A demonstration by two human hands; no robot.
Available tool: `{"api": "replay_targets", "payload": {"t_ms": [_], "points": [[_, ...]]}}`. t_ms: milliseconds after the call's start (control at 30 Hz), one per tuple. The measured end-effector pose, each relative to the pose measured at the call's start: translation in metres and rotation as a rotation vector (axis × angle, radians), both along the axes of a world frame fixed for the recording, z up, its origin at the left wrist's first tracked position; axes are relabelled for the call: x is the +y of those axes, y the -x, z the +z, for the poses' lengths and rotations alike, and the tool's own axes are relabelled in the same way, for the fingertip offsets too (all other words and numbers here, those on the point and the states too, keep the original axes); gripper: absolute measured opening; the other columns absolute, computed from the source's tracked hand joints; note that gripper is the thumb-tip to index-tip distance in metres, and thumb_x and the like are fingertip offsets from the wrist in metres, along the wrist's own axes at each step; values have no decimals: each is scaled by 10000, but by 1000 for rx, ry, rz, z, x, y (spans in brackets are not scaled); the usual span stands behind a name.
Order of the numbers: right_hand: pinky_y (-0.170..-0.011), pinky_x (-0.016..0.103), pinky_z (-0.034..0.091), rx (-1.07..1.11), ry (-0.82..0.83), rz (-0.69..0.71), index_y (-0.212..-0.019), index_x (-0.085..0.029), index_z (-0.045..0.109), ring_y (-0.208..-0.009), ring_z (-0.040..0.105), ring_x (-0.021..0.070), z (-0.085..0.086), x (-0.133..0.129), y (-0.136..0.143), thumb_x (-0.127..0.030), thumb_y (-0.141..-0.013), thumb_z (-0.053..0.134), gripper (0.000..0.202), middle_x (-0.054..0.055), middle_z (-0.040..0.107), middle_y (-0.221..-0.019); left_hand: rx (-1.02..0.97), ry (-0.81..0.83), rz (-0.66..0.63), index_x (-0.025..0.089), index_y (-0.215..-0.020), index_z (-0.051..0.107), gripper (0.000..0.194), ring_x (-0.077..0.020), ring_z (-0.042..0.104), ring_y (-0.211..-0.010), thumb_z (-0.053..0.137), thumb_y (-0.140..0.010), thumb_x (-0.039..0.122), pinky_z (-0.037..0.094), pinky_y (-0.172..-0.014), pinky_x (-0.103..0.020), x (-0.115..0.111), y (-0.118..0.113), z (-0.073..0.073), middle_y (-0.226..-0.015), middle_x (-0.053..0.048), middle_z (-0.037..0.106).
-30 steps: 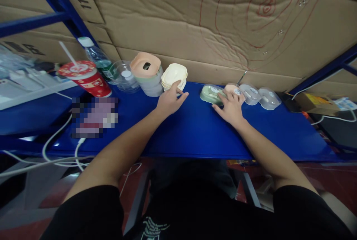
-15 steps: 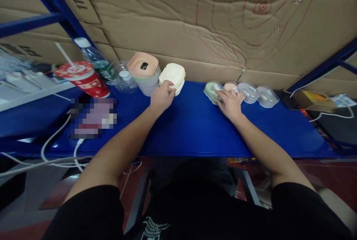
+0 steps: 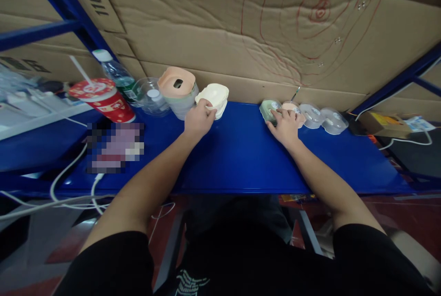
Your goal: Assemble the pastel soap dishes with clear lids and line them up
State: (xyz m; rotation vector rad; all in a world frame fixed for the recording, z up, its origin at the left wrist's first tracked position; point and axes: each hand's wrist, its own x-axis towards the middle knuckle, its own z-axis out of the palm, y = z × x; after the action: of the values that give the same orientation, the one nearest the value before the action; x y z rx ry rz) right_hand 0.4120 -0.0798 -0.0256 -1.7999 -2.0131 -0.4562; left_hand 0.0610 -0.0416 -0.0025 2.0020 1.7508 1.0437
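Observation:
My left hand (image 3: 200, 121) pinches the near edge of a cream, rounded-square dish at the top of a short stack of cream dishes (image 3: 217, 94). Close behind that hand stands a taller stack with a peach piece (image 3: 172, 80) on top, which has a dark oval opening. My right hand (image 3: 286, 128) lies with spread fingers over a green rounded piece (image 3: 268, 111) under a clear cover, fingertips touching it. Beside it, partly under the same hand, is a peach piece of like shape (image 3: 296, 114). Two greyish covered pieces (image 3: 311, 114) continue the row rightward.
On the left stand a red cup with straw (image 3: 110, 103), a clear bottle (image 3: 117, 73) and a clear plastic container (image 3: 151, 96). White cables (image 3: 55, 181) hang near the blue table's (image 3: 234, 163) left end. A cardboard box (image 3: 389, 124) sits at right. Cardboard (image 3: 206, 20) backs the table.
The green piece has slid a little to the right, closer to the peach one, with my right fingers on it. The top cream dish under my left hand has shifted and tilted slightly.

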Motion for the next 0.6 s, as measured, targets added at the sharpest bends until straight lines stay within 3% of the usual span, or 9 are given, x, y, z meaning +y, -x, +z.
{"api": "replay_targets", "payload": {"t_ms": [600], "points": [[-1114, 773, 317, 16, -84, -105, -1373, -213, 768, -1271, 526, 484, -1, 2, -24, -728, -1015, 522, 674, 214, 719, -1350, -72, -34, -18, 258, -1088, 597, 151, -251, 735, -843, 656, -975, 339, 525, -842, -398, 2, 2, 0, -741, -4, 737]]}}
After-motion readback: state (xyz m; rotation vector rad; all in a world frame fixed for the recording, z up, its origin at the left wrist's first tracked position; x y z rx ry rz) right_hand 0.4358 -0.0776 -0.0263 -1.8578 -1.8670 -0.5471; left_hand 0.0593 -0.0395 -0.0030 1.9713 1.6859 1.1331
